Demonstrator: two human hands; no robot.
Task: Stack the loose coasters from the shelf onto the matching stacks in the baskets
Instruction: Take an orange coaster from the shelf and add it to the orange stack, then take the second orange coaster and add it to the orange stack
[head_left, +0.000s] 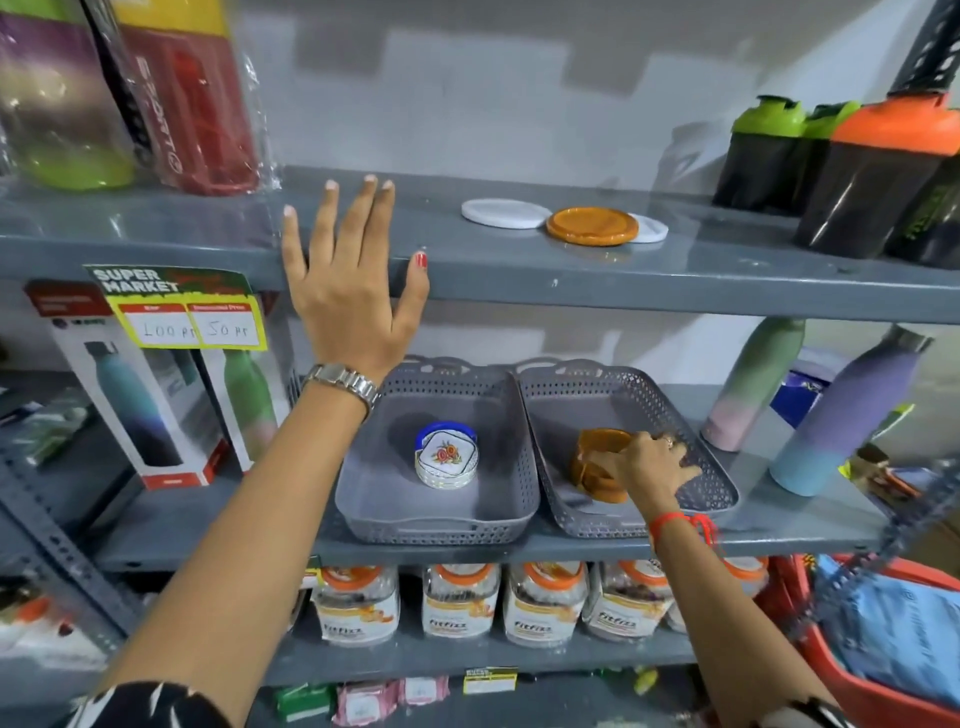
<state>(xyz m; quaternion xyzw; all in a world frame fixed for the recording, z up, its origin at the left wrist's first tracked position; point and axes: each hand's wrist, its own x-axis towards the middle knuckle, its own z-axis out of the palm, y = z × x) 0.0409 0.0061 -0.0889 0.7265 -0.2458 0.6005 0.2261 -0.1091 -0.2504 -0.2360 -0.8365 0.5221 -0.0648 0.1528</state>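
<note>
Three loose coasters lie on the upper shelf: a white one (504, 213), an orange one (592, 225) overlapping it, and another white one (652, 228) partly hidden behind the orange. Below stand two grey baskets. The left basket (441, 512) holds a stack of white floral coasters (447, 460) in a blue holder. In the right basket (714, 478) sits an orange coaster stack (592, 462), and my right hand (644, 462) is closed on its top coaster. My left hand (353, 280) is raised with fingers spread against the upper shelf's front edge, holding nothing.
Shaker bottles (872, 166) stand at the upper right, wrapped bottles (197, 98) at the upper left. Boxed bottles (150, 395) and a price tag (187, 306) are left of the baskets, pastel bottles (841, 410) to the right. Jars (457, 603) fill the shelf below.
</note>
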